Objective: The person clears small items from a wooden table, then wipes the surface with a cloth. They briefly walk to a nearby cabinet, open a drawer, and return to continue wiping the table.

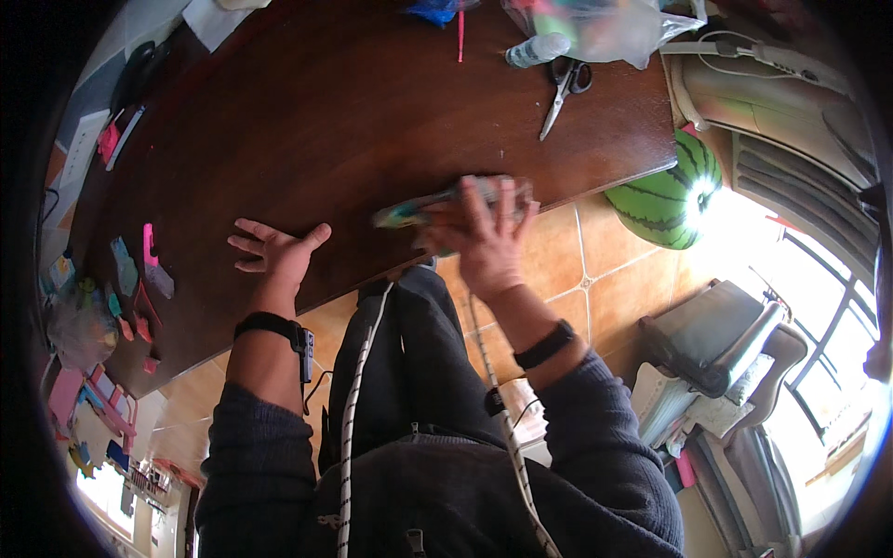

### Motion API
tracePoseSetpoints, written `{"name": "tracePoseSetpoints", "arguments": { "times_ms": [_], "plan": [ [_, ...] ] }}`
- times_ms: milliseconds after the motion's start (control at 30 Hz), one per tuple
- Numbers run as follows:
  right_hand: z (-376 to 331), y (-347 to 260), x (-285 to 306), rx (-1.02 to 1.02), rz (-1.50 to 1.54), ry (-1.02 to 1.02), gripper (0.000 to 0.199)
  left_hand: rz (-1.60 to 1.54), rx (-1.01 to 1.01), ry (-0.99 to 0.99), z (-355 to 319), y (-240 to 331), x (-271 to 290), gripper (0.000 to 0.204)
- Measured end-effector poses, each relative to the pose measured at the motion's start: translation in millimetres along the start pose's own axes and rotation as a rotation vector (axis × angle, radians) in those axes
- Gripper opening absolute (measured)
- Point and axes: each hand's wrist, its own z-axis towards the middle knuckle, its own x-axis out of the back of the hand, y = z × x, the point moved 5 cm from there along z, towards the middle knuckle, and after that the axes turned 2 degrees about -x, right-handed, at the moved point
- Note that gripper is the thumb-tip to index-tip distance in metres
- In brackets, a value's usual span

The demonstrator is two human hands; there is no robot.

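Note:
My left hand (274,251) is open over the brown table (279,121) near its front edge, thumb and fingers apart, with nothing in it. Under my right hand (488,237), at the table's near edge, is a crumpled greyish-green thing (400,216), smeared by motion. It looks like a rag or a soft packet; I cannot tell which. The right fingers reach over it and partly hide it. Black bands circle both my wrists.
Scissors (563,93) with black handles lie at the far right, by a small bottle (538,50) and plastic bags (609,33). Small coloured pieces (147,246) and a filled clear bag (84,321) occupy the left. Beyond the right edge sits a striped watermelon (665,200).

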Motion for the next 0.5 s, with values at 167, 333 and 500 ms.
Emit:
{"name": "tracePoseSetpoints", "arguments": {
  "times_ms": [167, 333, 500],
  "plan": [
    [3, 70, 10, -0.099, -0.03, 0.063, 0.032, 0.021, 0.0, -0.026, -1, 0, 1, 0.129],
    [11, 117, 17, 0.026, 0.171, 0.275, 0.026, 0.061, 0.002, -0.03, 4, -3, 0, 0.131],
    [3, 155, 6, -0.436, 0.868, 0.524, 0.043, 0.046, 0.011, -0.036, 6, -4, -1, 0.133]
  ]
}}
